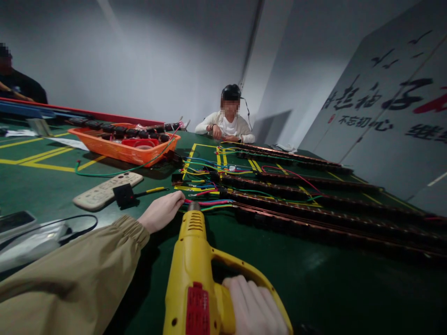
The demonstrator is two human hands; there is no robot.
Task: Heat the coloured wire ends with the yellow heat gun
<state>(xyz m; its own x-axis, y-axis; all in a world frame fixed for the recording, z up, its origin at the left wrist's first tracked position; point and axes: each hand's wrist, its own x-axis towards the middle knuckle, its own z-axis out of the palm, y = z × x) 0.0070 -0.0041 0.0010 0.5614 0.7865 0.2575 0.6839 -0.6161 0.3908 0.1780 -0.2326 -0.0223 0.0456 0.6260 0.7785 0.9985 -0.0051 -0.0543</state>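
Wires [209, 203] at left fingers [176, 199]

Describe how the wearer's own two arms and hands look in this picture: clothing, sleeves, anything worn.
The left arm wears a loose khaki sleeve with a gathered, elastic cuff at the wrist. The left hand is bare: no glove, ring or watch shows. The right hand is bare too; only its fingers and knuckles are in view, and its wrist and sleeve lie outside the frame.
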